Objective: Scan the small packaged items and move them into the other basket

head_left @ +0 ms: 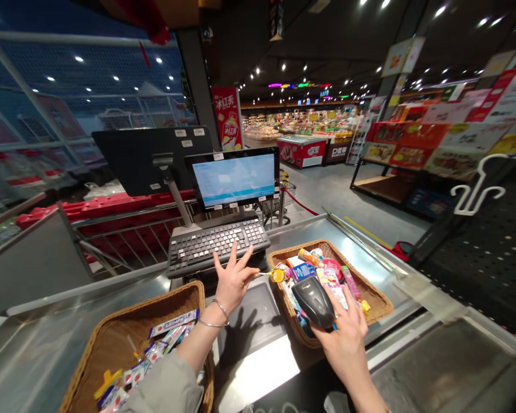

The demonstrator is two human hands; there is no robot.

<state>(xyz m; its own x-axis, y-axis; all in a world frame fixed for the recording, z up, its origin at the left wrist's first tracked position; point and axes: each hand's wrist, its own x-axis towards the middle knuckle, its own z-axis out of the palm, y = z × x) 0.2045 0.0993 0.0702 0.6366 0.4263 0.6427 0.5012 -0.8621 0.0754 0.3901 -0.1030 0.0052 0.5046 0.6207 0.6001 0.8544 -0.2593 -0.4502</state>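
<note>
Between two wicker baskets, my left hand is spread in front of the keyboard, pinching the stick of a yellow-wrapped lollipop between thumb and a finger. The lollipop's head is at the left rim of the right basket. My right hand grips a black handheld scanner above that basket, which holds colourful packaged sweets. The left basket contains several small wrapped packets and a yellow item; my left sleeve covers part of it.
Behind the keyboard stands a lit monitor, with a second dark screen seen from behind at its left. A metal counter surrounds the baskets. White hooks hang at the right. Store shelves and a freezer stand beyond.
</note>
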